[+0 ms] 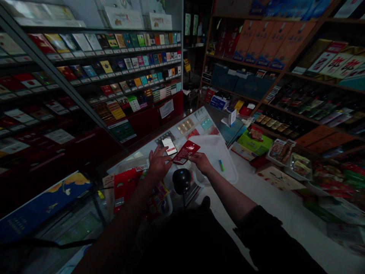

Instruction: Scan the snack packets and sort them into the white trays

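Observation:
My right hand (202, 162) pinches the lower right edge of a flat red snack packet (186, 152), which is tilted above the glass counter. Just left of it lies a phone (169, 146) with a lit white screen and a red bar. My left hand (158, 163) reaches to the phone, fingers apart, a fingertip at or just over the screen. Its thumb side is close to the packet's lower left corner; whether they touch I cannot tell. Below the packet stands a black rounded device (181, 181) with a small blue light.
A white plastic tray (233, 171) holding a small green-and-blue item (221, 165) sits right of the packet. On the left, a bin (170, 205) of colourful packets is partly behind my left arm. Shelves of cigarette packs (137, 62) and boxed goods (262, 42) rise beyond the counter.

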Demonstrator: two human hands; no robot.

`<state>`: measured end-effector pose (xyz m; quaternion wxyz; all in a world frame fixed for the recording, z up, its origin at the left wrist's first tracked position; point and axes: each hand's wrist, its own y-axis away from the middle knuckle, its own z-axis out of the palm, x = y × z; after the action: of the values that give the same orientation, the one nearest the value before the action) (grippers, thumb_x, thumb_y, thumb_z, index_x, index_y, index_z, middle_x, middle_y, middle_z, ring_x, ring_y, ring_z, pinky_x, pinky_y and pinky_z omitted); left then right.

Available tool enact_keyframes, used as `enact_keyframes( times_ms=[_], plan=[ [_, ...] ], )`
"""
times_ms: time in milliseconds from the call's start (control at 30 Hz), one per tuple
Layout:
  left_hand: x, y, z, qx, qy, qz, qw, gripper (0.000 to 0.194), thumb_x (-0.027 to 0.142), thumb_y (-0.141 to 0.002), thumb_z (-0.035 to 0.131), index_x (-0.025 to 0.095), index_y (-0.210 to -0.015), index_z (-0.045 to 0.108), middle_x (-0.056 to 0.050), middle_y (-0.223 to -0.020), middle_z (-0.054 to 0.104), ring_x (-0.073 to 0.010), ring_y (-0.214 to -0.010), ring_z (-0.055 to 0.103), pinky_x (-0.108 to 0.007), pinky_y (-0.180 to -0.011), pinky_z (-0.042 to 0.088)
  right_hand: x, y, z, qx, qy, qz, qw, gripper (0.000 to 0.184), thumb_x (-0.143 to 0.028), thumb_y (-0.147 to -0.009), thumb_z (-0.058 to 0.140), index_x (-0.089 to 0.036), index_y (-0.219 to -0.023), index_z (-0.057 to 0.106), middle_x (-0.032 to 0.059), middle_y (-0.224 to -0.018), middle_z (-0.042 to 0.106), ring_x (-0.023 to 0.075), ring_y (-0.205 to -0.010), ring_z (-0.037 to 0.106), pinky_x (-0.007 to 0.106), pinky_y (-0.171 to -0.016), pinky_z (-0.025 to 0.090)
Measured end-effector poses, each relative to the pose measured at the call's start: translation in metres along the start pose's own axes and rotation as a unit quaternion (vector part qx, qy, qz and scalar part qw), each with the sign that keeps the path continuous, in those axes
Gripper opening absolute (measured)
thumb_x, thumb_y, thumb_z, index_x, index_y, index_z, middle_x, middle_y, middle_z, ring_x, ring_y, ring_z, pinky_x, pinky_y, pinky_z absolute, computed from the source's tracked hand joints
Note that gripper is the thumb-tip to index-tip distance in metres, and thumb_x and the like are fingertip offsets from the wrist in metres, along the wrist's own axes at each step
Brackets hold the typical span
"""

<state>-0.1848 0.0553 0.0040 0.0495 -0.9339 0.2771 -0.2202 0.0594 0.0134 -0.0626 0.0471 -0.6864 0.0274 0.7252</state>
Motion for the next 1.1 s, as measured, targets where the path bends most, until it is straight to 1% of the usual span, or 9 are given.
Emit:
enact_keyframes(
  times_ms=[67,167,300,400,600,700,800,900,1100],
  plan=[
    [-0.002,0.001,0.002,0.003,-0.013,0.010,1.000,0.015,0.029,-0.085,0.066,0.028,-0.084,0.080,-0.004,-0.153,0.056,-0.0367,-0.155,0.029,-0.068,-0.124,0.015,0.000,0.004,-0.001,-0.011,0.022,0.013,1.000,0.034,-0.045,-0.075,0.077,-0.020,-0.098,0.081,0.0044,-0.103,0.081,0.0271,-0.104,0.073,0.046,-0.104,0.051],
    [-0.005,0.002,0.005,0.002,-0.033,0.030,0.999,0.015,0.027,-0.084,0.066,0.028,-0.083,0.081,-0.004,-0.150,0.059,-0.0370,-0.155,0.030,-0.069,-0.124,0.013,-0.003,0.010,-0.001,-0.020,0.036,0.011,0.999,0.035,-0.042,-0.074,0.078,-0.022,-0.102,0.081,0.0043,-0.108,0.080,0.0279,-0.110,0.071,0.045,-0.105,0.050],
    [-0.009,0.005,0.009,-0.002,-0.042,0.049,0.998,0.017,0.025,-0.085,0.065,0.028,-0.084,0.081,-0.005,-0.149,0.059,-0.0368,-0.155,0.030,-0.070,-0.124,0.012,-0.009,0.015,-0.002,-0.013,0.015,0.017,1.000,0.036,-0.039,-0.074,0.077,-0.020,-0.104,0.080,0.0055,-0.105,0.080,0.0276,-0.106,0.072,0.044,-0.103,0.051],
    [-0.006,0.007,0.010,0.004,-0.052,0.047,0.998,0.017,0.025,-0.085,0.063,0.027,-0.082,0.080,-0.006,-0.148,0.060,-0.0379,-0.155,0.030,-0.071,-0.123,0.013,-0.009,0.015,-0.004,-0.010,0.035,0.018,0.999,0.034,-0.039,-0.074,0.076,-0.019,-0.101,0.080,0.0043,-0.103,0.081,0.0270,-0.104,0.072,0.045,-0.105,0.049],
    [0.001,0.011,0.012,0.026,-0.069,0.055,0.996,0.018,0.023,-0.086,0.063,0.025,-0.080,0.079,-0.006,-0.147,0.061,-0.0376,-0.154,0.032,-0.070,-0.123,0.014,-0.012,0.019,-0.005,-0.008,0.072,0.007,0.997,0.033,-0.038,-0.076,0.074,-0.017,-0.102,0.079,0.0058,-0.105,0.080,0.0268,-0.103,0.072,0.044,-0.105,0.048],
    [0.000,0.013,0.013,0.046,-0.070,0.062,0.995,0.020,0.021,-0.087,0.061,0.024,-0.078,0.078,-0.007,-0.146,0.062,-0.0367,-0.154,0.033,-0.070,-0.123,0.015,-0.015,0.021,-0.004,-0.009,0.062,0.009,0.998,0.036,-0.040,-0.078,0.074,-0.017,-0.105,0.078,0.0072,-0.105,0.080,0.0268,-0.103,0.072,0.044,-0.103,0.050],
    [-0.001,0.013,0.014,0.055,-0.064,0.075,0.994,0.019,0.020,-0.087,0.061,0.023,-0.081,0.078,-0.007,-0.147,0.061,-0.0365,-0.153,0.033,-0.070,-0.123,0.015,-0.016,0.021,-0.003,-0.006,0.044,0.027,0.999,0.038,-0.042,-0.078,0.074,-0.017,-0.105,0.078,0.0082,-0.105,0.080,0.0273,-0.103,0.073,0.043,-0.100,0.051],
    [0.002,0.011,0.011,0.049,-0.068,0.072,0.994,0.018,0.020,-0.086,0.062,0.023,-0.079,0.078,-0.007,-0.146,0.062,-0.0375,-0.153,0.033,-0.071,-0.123,0.014,-0.017,0.018,-0.003,0.006,0.055,0.031,0.998,0.036,-0.040,-0.076,0.074,-0.017,-0.102,0.078,0.0075,-0.102,0.081,0.0270,-0.101,0.073,0.043,-0.101,0.051],
    [0.012,0.004,-0.006,0.060,-0.077,0.060,0.993,0.018,0.022,-0.085,0.062,0.024,-0.077,0.077,-0.006,-0.146,0.062,-0.0369,-0.153,0.034,-0.069,-0.124,0.012,-0.031,0.012,-0.004,0.009,0.082,-0.022,0.996,0.031,-0.038,-0.079,0.072,-0.018,-0.103,0.078,0.0055,-0.104,0.080,0.0264,-0.104,0.072,0.043,-0.105,0.048]
  ],
)
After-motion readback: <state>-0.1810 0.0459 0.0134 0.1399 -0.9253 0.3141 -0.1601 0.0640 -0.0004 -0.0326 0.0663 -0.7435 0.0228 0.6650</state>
